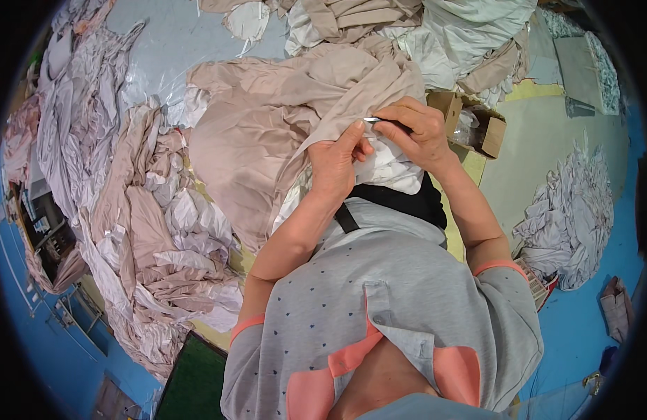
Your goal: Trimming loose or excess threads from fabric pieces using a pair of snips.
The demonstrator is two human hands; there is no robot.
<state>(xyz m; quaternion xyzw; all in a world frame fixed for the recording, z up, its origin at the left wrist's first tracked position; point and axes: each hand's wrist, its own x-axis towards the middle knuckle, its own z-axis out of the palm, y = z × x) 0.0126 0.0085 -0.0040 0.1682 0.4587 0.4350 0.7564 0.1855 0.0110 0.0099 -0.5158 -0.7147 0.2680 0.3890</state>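
Observation:
A large beige cloth [243, 143] with a white underside lies bunched in front of me and over my lap. My left hand [333, 164] pinches its edge between thumb and fingers. My right hand [423, 131] is closed on a small dark tool with a silvery tip [371, 120]; its exact kind is mostly hidden by the fingers. That tip meets the cloth right at my left thumb. Below the hands, a white part of the fabric [393, 168] hangs over my dark clothing.
Beige and white cloths [148, 231] are heaped at the left, with greyish ones [78, 119] behind. More cloth [470, 35] piles up at the far side. An open cardboard box [490, 134] holding clear plastic stands right of my right hand. A pale grey heap [572, 217] lies farther right.

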